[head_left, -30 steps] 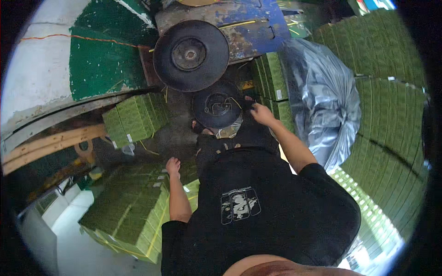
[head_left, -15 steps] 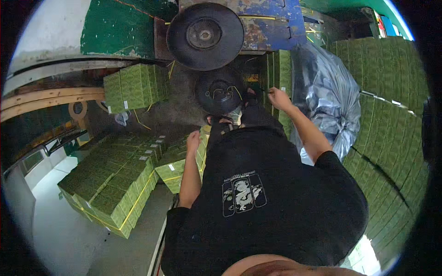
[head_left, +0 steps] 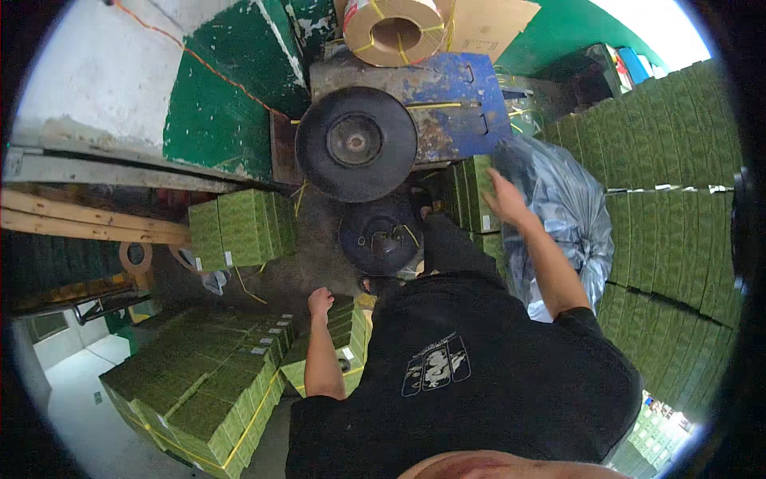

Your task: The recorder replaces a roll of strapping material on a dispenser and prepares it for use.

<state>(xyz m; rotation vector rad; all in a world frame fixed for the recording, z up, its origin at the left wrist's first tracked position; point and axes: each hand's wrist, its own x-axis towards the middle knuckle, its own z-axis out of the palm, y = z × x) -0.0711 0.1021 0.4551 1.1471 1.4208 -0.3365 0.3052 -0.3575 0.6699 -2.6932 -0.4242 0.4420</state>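
Observation:
My left hand (head_left: 321, 302) is loosely curled, with nothing seen in it, above a small stack of green boxes (head_left: 341, 326). My right hand (head_left: 504, 199) reaches out with its fingers apart, beside an upright stack of green boxes (head_left: 472, 191); I cannot tell whether it touches them. Just right of that hand sits a grey plastic bag (head_left: 562, 199), gathered at its neck. Between my arms, a black round base (head_left: 379, 239) with bits of yellow strap on it rests on the floor.
Ahead stands a black reel disc (head_left: 356, 144) by a worn blue metal table (head_left: 455, 100), with a cardboard-cored roll (head_left: 395, 32) behind. Strapped green boxes (head_left: 199, 383) lie at left, more boxes (head_left: 239, 227) beyond. A tall wall of green boxes (head_left: 662, 231) fills the right side.
The view has tilted up, showing the roll behind the table. My right hand has opened and moved slightly right along the boxes. My left hand has shifted a little left.

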